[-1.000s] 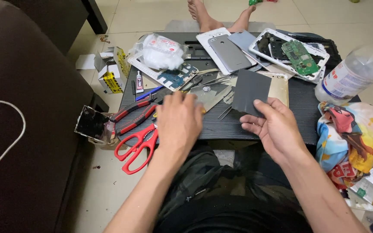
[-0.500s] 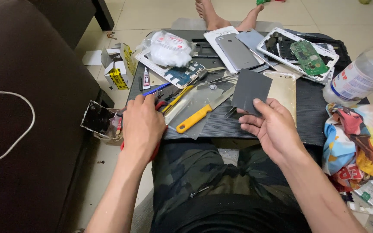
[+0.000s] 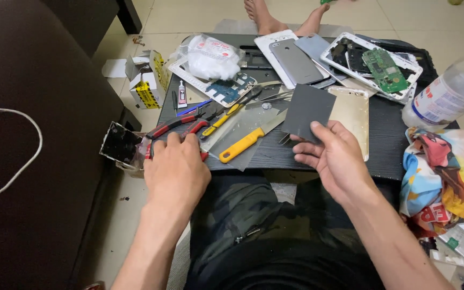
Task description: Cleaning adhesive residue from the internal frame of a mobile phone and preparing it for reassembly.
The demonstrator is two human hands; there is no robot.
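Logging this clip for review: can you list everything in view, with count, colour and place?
Table: one, black, centre.
Dark sheet: one, grey, in right hand.
Pliers: red-handled, table's left edge, under left hand.
Knife: one, yellow handle, table front.
Phone backs: several, grey and white, far side.
Circuit board: one, green, far right.
Gold panel: one, right of the sheet.
Plastic bottle: one, clear, right.
Cloth: one, multicoloured, right.
Small box: one, yellow and white, floor left.
Sofa: dark brown, left.
Left hand: on pliers.
Right hand: holding the sheet.

Home living room used as a repair corner, shown by tiled floor (image 3: 200,16), dark sofa (image 3: 33,70), low surface (image 3: 388,139) strewn with opened phones (image 3: 296,62), circuit board (image 3: 385,70), pliers (image 3: 175,129).
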